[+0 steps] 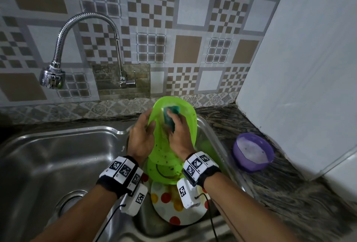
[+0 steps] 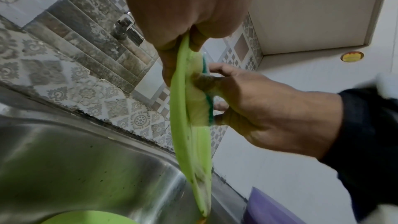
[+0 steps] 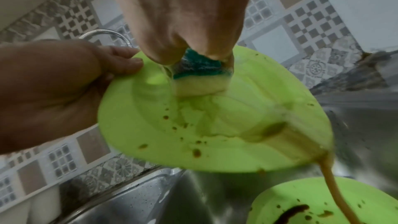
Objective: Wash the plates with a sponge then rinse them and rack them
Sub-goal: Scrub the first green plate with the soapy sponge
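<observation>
A soiled green plate (image 1: 186, 124) (image 2: 185, 135) (image 3: 215, 134) is held tilted on edge above the right sink basin. My left hand (image 1: 143, 137) (image 2: 178, 23) (image 3: 64, 81) grips its left rim, thumb on the front face. My right hand (image 1: 178, 131) (image 2: 254, 108) (image 3: 183, 23) holds a green-and-yellow sponge (image 1: 171, 117) (image 2: 204, 106) (image 3: 200, 77) pressed against the plate's face. Brown water runs off the plate's lower edge. Below lies a second dirty green plate (image 1: 164, 170) (image 3: 323, 202) on a white plate with coloured dots (image 1: 173, 211).
A chrome gooseneck tap (image 1: 77, 39) hangs over the left steel basin (image 1: 48, 164). A purple bowl of white soapy liquid (image 1: 253, 151) sits on the dark granite counter (image 1: 289, 193) to the right. A white appliance (image 1: 309, 58) stands at the far right against the tiled wall.
</observation>
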The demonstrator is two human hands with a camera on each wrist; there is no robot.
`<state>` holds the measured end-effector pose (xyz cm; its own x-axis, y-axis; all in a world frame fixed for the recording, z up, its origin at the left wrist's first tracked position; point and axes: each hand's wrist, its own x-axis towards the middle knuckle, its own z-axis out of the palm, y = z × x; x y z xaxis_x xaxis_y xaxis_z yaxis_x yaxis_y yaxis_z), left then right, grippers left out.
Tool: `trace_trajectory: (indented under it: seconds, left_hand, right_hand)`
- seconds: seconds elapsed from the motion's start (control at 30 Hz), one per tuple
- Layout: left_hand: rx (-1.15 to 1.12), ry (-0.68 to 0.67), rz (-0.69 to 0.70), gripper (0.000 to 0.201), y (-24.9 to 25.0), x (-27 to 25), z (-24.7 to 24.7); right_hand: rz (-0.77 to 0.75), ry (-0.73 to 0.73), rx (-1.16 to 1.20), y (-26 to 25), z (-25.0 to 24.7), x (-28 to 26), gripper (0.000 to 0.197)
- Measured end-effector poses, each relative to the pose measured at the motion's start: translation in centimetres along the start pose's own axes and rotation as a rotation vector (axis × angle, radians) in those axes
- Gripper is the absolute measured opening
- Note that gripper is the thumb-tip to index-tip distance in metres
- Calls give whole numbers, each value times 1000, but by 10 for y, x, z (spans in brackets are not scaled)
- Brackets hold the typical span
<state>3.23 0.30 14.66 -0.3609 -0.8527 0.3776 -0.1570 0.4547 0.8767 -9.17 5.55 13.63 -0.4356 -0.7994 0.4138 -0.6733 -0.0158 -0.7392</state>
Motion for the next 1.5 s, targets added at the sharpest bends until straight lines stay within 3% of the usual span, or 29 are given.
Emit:
trace_trajectory:
  seconds: [0.2, 0.33, 0.47, 0.67, 0.83, 1.03, 1.2, 1.3, 1.37, 1.5]
  left_hand:
    - [-162, 40, 24, 34, -1, 35, -10]
    - [-174, 104, 30, 32, -1, 55, -23]
    - [-138, 98, 92, 31, 4, 59, -36]
    - [-109, 67, 126, 35, 1, 52, -47]
    - [-139, 125, 73, 39, -8, 48, -50]
    - [-233, 353, 6, 34, -10, 46, -41]
    - [-267, 442, 40, 34, -11, 41, -25]
    - [-344, 444, 1, 39, -14, 39, -14]
    - [-260, 444, -13, 40, -17, 36, -11]
    - [-117, 311, -92, 39, -31, 28, -11]
  right_hand:
    - [-138, -142, -50, -13, 6, -1, 62]
    - [-273, -276, -195, -10, 1, -12, 34]
    - [-379, -408, -389, -4, -12, -16, 39]
    - [-468, -310, -762, 1, -40, 10, 48]
    - [-387, -199, -883, 19, -61, 32, 71]
    - [-258, -235, -809, 18, -46, 5, 55]
    - [-173, -270, -491, 22, -15, -21, 51]
    - [-175, -286, -290, 18, 9, -31, 49]
    - [-166, -281, -215, 13, 19, -35, 47]
    - [-191, -310, -300, 16, 12, -38, 50]
